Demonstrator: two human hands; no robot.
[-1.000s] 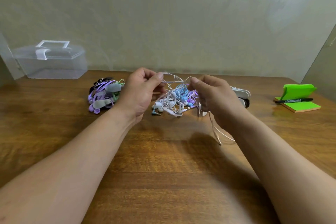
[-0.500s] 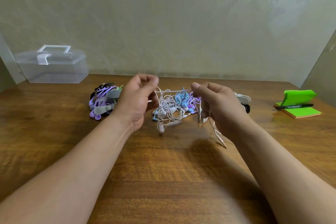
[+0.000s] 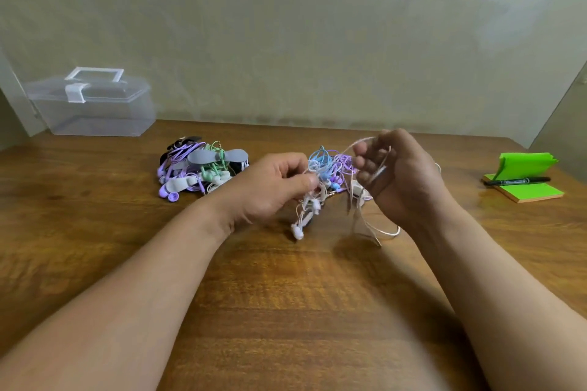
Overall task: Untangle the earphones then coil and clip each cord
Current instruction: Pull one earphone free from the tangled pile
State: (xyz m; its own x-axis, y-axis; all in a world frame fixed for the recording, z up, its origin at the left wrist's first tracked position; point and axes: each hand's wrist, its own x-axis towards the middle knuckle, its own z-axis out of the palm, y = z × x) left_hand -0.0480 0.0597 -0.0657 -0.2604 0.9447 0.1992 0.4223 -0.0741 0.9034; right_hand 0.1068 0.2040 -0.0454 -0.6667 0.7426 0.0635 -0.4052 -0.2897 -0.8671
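My left hand (image 3: pixel 270 187) pinches a bunch of white earphone cord (image 3: pixel 306 209) just above the table, with an earbud hanging down toward the wood. To the right, my right hand (image 3: pixel 400 174) grips the same white cord, which arcs over its fingers and loops down to the table. Behind and between the hands lies a tangle of blue and purple earphones (image 3: pixel 330 165). To the left sits a pile of purple and green earphones with grey clips (image 3: pixel 200 170).
A clear plastic box (image 3: pixel 92 105) with a lid stands at the back left against the wall. At the right lie green sticky notes (image 3: pixel 524 181) with a black marker (image 3: pixel 517 181) across them. The wooden table (image 3: pixel 286 311) stretches toward me.
My left hand has dropped and moved right, bunching the white cord. My right hand has turned and lifted, so the cord no longer stretches taut between the hands.
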